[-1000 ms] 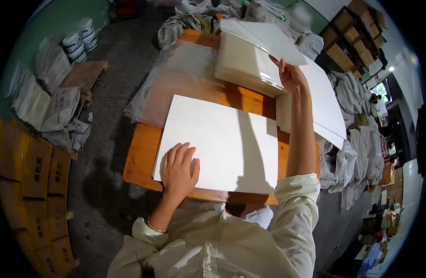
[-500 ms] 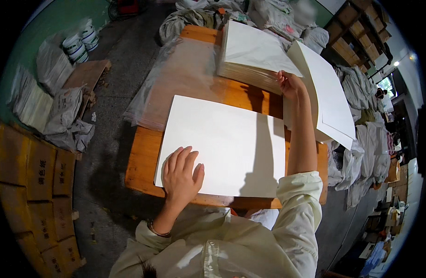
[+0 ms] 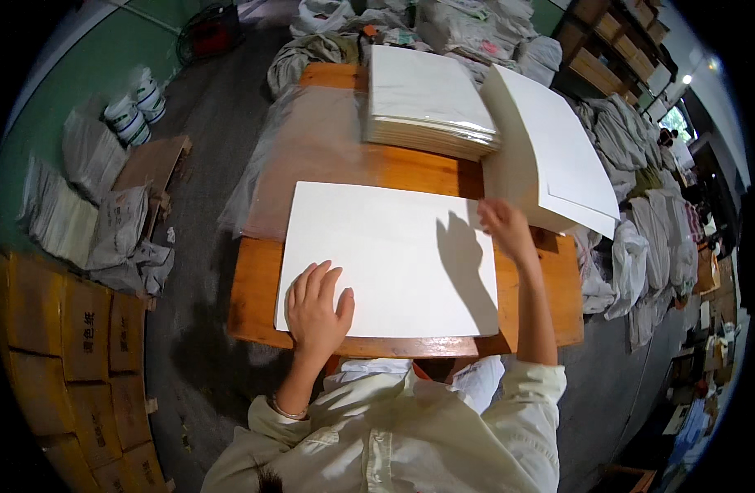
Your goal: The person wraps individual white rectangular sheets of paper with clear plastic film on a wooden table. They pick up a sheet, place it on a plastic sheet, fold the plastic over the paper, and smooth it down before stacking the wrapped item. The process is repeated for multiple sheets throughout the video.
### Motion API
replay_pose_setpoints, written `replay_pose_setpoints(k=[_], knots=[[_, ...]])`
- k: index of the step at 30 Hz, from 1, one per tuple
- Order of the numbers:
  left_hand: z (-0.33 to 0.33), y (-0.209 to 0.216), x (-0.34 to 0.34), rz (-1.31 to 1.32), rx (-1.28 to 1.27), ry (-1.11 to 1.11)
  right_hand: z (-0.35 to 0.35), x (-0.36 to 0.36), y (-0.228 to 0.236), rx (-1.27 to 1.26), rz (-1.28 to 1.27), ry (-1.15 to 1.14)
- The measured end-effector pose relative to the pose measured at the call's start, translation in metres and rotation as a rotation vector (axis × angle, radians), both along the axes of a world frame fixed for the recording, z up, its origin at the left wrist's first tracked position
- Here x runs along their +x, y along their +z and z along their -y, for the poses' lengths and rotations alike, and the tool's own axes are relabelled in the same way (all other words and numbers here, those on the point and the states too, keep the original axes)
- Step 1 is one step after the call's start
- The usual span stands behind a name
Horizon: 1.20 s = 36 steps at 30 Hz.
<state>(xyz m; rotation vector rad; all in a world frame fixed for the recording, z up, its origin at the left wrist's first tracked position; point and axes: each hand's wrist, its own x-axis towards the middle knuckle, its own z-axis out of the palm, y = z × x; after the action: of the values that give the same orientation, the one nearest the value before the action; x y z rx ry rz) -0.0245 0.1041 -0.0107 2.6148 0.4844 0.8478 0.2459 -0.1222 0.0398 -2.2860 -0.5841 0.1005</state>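
Observation:
A flat pile of large white paper sheets (image 3: pixel 377 271) lies squarely before me on the wooden table. My left hand (image 3: pixel 316 308) rests flat on its lower left part, fingers stretched out. Over the upper right corner hovers my right hand (image 3: pixel 505 226), raised, its fingers curled in; whether anything is between them is hidden. Its shadow falls on the white paper. Behind the pile stands a thick stack of white sheets (image 3: pixel 427 94) with a glossy clear film over it. To its right is another tall stack of white paper (image 3: pixel 550 140), whose top sheets bow and overhang.
Clear plastic bags (image 3: pixel 320 148) lie flat on the table's left side. Wrapped bundles (image 3: pixel 599 156) crowd its right side. Cardboard cartons (image 3: pixel 86 329) are stacked at left, near white buckets (image 3: pixel 127 119) and wrapped paper bundles (image 3: pixel 57 214). The wooden table (image 3: pixel 254 279) shows around the pile.
My right hand has come back from the film-covered stack's front corner toward me, to the near pile's upper right corner. That corner of the stack now lies down. My left hand stays in place.

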Motion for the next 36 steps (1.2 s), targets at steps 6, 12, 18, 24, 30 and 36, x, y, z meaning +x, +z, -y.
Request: replay_pose_setpoints(k=[6,12,18,24,30,36], knots=[[0.001,0.000,-0.003,-0.054,-0.005,-0.038,0.073,-0.082,-0.028,-0.103,-0.127,-0.072],[0.035,0.019,0.012,-0.191,0.046,-0.458,0.077,-0.118,0.001,0.393,-0.575,-0.061],[0.061,0.017,0.033,-0.230,-0.107,-0.822,0.086,-0.115,0.012,0.952,-0.971,-0.117],[0.061,0.018,0.036,-0.214,-0.261,-0.834,0.108,-0.106,-0.023,0.791,-1.245,0.062],[0.060,0.014,0.036,-0.130,-0.432,-0.790,0.111,-0.120,-0.023,0.794,-1.149,-0.023],[0.058,0.010,0.033,-0.212,-0.695,-0.501,0.117,-0.129,-0.039,0.731,-0.902,-0.008]])
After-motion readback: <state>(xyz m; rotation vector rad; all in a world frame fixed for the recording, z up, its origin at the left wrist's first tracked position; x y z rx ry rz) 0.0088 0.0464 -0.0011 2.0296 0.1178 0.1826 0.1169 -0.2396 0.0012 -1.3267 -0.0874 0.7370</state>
